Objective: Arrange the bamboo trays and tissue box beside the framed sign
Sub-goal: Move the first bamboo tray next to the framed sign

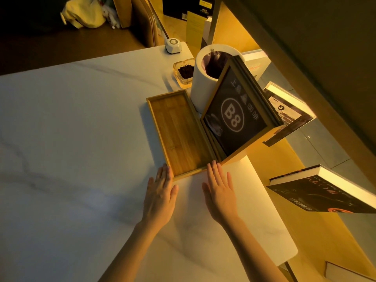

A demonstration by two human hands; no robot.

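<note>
Both hands at the tray's near end
Tray (pixel 179 131) runs lengthwise away, touching the framed sign (pixel 236 115); left hand (pixel 160 194) and right hand (pixel 220 192) flat, fingers loosely together, bare table (pixel 71 139) leftward.

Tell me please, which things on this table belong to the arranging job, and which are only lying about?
Belong to the job:
bamboo tray
framed sign marked B8
left hand and right hand, fingertips at the tray's near edge

Just lying about:
white lined bin
glass ashtray
white call button
book
</note>
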